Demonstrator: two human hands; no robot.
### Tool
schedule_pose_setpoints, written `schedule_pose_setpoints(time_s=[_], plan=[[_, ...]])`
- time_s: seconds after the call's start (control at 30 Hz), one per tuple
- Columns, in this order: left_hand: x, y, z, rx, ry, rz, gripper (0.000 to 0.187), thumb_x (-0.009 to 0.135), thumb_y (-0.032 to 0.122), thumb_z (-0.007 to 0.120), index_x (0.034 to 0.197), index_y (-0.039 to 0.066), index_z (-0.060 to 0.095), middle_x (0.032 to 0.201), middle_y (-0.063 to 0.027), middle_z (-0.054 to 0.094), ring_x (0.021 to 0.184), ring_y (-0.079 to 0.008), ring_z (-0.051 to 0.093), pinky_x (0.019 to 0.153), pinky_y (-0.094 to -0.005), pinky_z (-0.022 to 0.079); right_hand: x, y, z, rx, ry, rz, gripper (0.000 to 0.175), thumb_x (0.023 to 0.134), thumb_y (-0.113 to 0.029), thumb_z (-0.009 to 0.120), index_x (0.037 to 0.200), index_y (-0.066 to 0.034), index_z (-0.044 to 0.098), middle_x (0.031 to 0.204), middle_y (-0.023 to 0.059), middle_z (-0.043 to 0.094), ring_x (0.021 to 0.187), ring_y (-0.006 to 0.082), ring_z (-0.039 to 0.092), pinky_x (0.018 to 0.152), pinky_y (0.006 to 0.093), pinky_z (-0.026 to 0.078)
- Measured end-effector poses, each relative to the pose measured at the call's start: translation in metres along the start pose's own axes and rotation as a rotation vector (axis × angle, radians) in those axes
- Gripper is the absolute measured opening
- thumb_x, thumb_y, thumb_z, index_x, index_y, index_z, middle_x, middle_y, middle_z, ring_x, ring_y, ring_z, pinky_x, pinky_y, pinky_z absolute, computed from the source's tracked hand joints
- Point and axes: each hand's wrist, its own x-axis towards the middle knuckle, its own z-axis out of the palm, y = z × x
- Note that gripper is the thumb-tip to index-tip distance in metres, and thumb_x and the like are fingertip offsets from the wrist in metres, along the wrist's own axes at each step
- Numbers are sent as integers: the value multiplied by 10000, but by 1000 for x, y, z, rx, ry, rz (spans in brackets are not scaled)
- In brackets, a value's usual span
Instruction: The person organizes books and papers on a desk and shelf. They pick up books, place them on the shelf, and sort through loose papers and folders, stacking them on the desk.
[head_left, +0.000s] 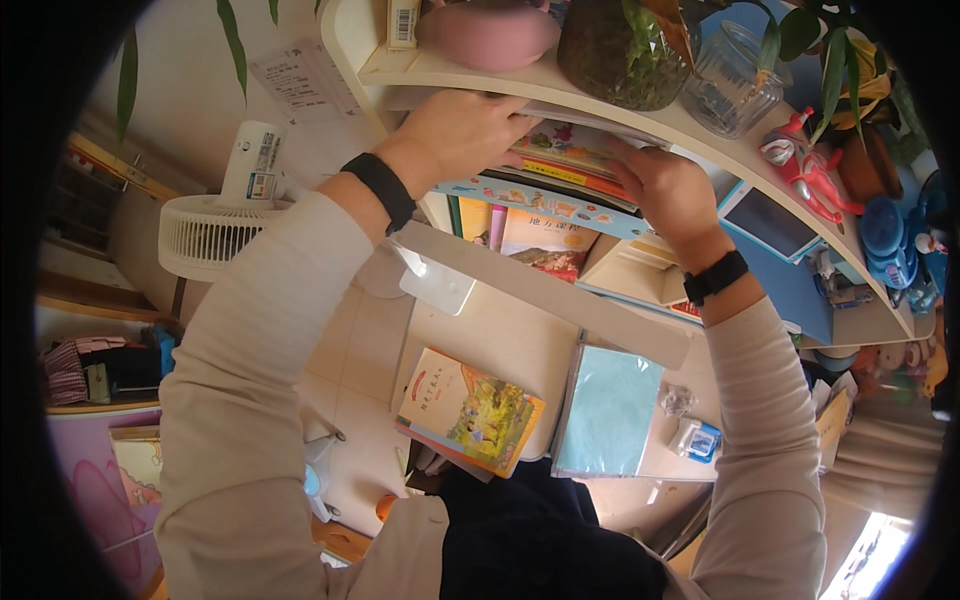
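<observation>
Both my hands reach up into the upper compartment of a bookshelf, at either end of a stack of books (574, 169) lying flat. My left hand (469, 135) is at the stack's left end, its fingertips partly hidden under the top board. At the right end, my right hand (667, 184) has its fingers against the stack, with some fingers out of sight. Whether either hand grips a book cannot be told. Below the stack runs a light blue strip with cartoon animals (540, 208). Upright books (544, 240) stand in the compartment beneath it.
A pile of books (469, 412) and a light blue plastic folder (611, 409) lie on the desk, below a long lamp bar (540, 289). The top shelf holds a pink bowl (487, 34), a glass jar (735, 82) and a red figurine (810, 165). A white fan (217, 232) stands left.
</observation>
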Motion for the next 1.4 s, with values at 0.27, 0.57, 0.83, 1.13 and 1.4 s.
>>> schedule_pose_setpoints(time_s=[0.27, 0.57, 0.83, 1.13, 1.4], plan=[[-2, 2, -2, 87, 31, -45, 374, 740, 313, 680, 1085, 171, 657, 998, 41, 580, 750, -184, 636, 603, -305, 536, 1, 1, 6, -108, -71, -55, 90, 781, -89, 560, 836, -88, 632, 771, 118, 654, 707, 295, 654, 609, 398, 539], [-15, 9, 19, 56, 123, 13, 165, 783, 197, 605, 918, 158, 691, 1323, -1, 508, 968, -182, 594, 706, -299, 551, -1, -4, 11, -161, -96, 40, 123, 817, -142, 570, 834, -46, 646, 784, 161, 659, 701, 328, 655, 612, 412, 548], [-13, 3, 29, 150, 138, 68, 249, 798, 207, 580, 1026, 222, 678, 1361, -8, 473, 1083, -200, 560, 808, -324, 532, -18, -13, -19, -16, 48, 225, 246, 797, -311, 704, 810, -68, 665, 731, 98, 632, 680, 307, 626, 544, 396, 501], [-25, -3, 20, 18, 100, -72, 639, 803, 253, 640, 1401, 247, 414, 1266, -94, 521, 1089, -297, 552, 841, -372, 515, -13, -4, -5, 131, 219, -8, 482, 827, -230, 694, 1239, -53, 519, 1093, 254, 578, 925, 425, 584, 790, 454, 500], [-67, -25, 6, -169, 1, -353, 506, 800, 195, 672, 1254, 30, 521, 1229, -144, 552, 1132, -316, 530, 934, -372, 462, -10, 12, 10, 243, 3, 191, 372, 903, -243, 605, 1193, -22, 538, 1047, 245, 614, 885, 434, 597, 721, 467, 504]])
